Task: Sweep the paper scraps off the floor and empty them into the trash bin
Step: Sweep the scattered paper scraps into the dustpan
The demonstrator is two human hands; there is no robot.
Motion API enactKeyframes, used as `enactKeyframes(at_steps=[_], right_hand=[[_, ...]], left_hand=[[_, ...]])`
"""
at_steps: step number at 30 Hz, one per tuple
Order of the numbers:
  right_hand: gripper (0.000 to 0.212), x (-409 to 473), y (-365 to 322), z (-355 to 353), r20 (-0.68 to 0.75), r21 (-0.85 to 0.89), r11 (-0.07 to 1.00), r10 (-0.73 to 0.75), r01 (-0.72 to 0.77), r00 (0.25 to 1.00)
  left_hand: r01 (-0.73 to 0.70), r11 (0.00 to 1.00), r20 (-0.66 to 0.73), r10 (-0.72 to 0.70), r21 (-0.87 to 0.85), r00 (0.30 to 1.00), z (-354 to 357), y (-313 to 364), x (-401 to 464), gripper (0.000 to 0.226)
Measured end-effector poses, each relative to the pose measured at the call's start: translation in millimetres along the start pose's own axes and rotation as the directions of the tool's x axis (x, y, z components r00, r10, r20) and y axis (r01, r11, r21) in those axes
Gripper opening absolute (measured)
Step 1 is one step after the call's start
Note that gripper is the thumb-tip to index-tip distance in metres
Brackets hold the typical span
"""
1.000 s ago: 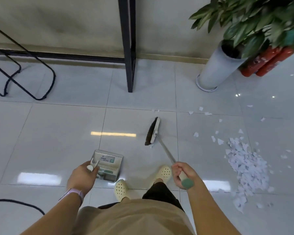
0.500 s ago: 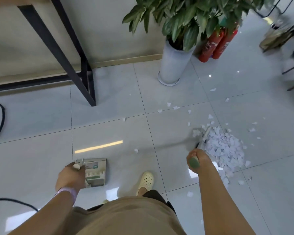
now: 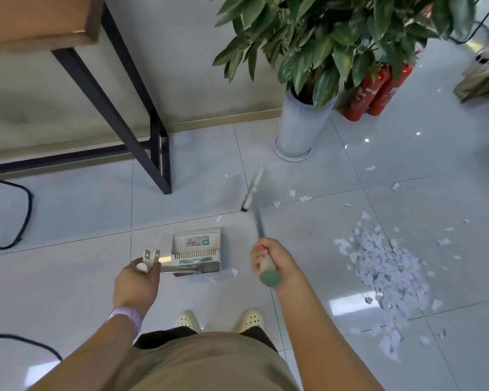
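Head view shows the paper scraps (image 3: 384, 266) as small torn white pieces, most heaped in a loose pile on the grey tiled floor (image 3: 68, 277) toward its right side, with stray bits scattered around it and a few near the dustpan (image 3: 197, 251). Right hand (image 3: 271, 262) curls its fingers round the green-capped handle of the broom (image 3: 253, 193), whose head is blurred near the grey plant pot (image 3: 299, 128), while the left hand (image 3: 137, 280) grips the dustpan's handle. Whether the dustpan holds any scraps cannot be told.
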State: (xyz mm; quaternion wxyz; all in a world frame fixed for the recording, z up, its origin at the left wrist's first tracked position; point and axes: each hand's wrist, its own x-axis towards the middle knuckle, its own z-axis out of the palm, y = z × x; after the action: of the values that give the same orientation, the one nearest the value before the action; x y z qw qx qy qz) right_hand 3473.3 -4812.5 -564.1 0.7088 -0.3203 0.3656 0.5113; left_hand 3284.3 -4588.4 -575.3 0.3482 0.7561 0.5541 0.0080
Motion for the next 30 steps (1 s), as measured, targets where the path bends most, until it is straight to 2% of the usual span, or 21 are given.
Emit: enactKeyframes(at_steps=[3, 6, 9, 11, 14, 17, 21, 23, 25, 27, 30], right_hand=[[0.032, 32, 17, 44, 0.063, -0.09, 0.993, 0.077, -0.071, 0.995], [0.026, 71, 29, 78, 0.116, -0.082, 0.988, 0.139, -0.13, 0.984], [0.017, 108, 40, 90, 0.175, 0.016, 0.982, 0.183, -0.189, 0.967], [0.015, 125, 43, 89, 0.163, 0.081, 0.98, 0.164, -0.179, 0.973], [0.021, 136, 39, 70, -0.007, 0.142, 0.985, 0.099, -0.097, 0.995], [0.027, 126, 28, 43, -0.108, 0.317, 0.948, 0.019, 0.016, 0.994], [0.02, 99, 17, 19, -0.243, 0.34, 0.931, -0.048, 0.131, 0.969], [0.015, 91, 13, 12, -0.342, 0.288, 0.939, -0.085, 0.19, 0.936], [0.02, 88, 8, 13, -0.46, 0.145, 0.968, -0.116, 0.203, 0.88], [0.02, 89, 5, 21, -0.57, -0.041, 0.986, -0.158, 0.164, 0.806], [0.002, 87, 8, 37, -0.662, -0.245, 0.967, -0.215, 0.064, 0.718]], left_hand=[[0.005, 1.0, -0.022, -0.005, -0.01, 1.0, -12, 6, 11, 0.013], [0.004, 1.0, -0.021, -0.003, 0.023, 1.0, -29, 4, 28, 0.013], [-0.034, 0.995, 0.012, 0.033, 0.094, 0.999, -50, 1, 57, 0.01], [-0.081, 0.988, 0.054, 0.074, 0.135, 0.996, -64, 3, 80, 0.012], [-0.149, 0.966, 0.133, 0.122, 0.213, 0.984, -77, 5, 122, 0.011], [-0.24, 0.926, 0.218, 0.18, 0.292, 0.959, -73, 8, 159, 0.014], [-0.328, 0.901, 0.33, 0.229, 0.285, 0.916, -56, 15, 181, 0.013], [-0.34, 0.907, 0.342, 0.246, 0.249, 0.907, -51, 19, 187, 0.015], [-0.324, 0.926, 0.341, 0.246, 0.195, 0.907, -49, 22, 195, 0.016], [-0.303, 0.944, 0.335, 0.244, 0.134, 0.91, -49, 28, 202, 0.02], [-0.279, 0.959, 0.306, 0.248, 0.059, 0.919, -49, 36, 211, 0.027]])
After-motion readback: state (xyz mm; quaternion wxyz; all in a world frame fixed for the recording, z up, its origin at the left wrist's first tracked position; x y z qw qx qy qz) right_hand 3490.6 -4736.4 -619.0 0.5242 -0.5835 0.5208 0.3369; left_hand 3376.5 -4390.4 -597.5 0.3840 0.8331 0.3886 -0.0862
